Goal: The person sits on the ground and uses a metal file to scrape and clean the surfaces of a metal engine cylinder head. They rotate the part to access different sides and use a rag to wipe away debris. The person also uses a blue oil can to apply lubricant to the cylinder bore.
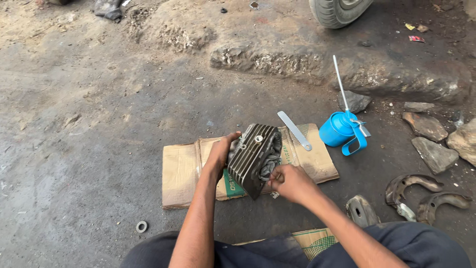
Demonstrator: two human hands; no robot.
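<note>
You are crouched over bare, oil-darkened ground (pixel 89 124), packed dirt with a broken concrete ridge (pixel 297 62) running across the far side and a vehicle tyre (pixel 337 11) beyond it. A flattened cardboard sheet (pixel 181 171) lies in front of your knees, and the finned engine cylinder head (pixel 254 158) stands tilted on it, near its middle. Your left hand (pixel 221 151) is wrapped around the head's left side, fingers closed on the casting. Your right hand (pixel 290 182) is pinched shut at the head's lower right edge; whatever sits between those fingers is too small to tell.

On the cardboard's far right corner lies a flat metal strip (pixel 294 130), just clear of the head. Beside the cardboard's right edge stands a blue oil can (pixel 339 130) with a long spout pointing up and away. Well to your right lie loose stones (pixel 434 149) and two curved brake shoes (pixel 421 196); a small metal part (pixel 361 211) sits near your right knee. A washer (pixel 142 227) lies by your left knee. The widest open ground is to your left.
</note>
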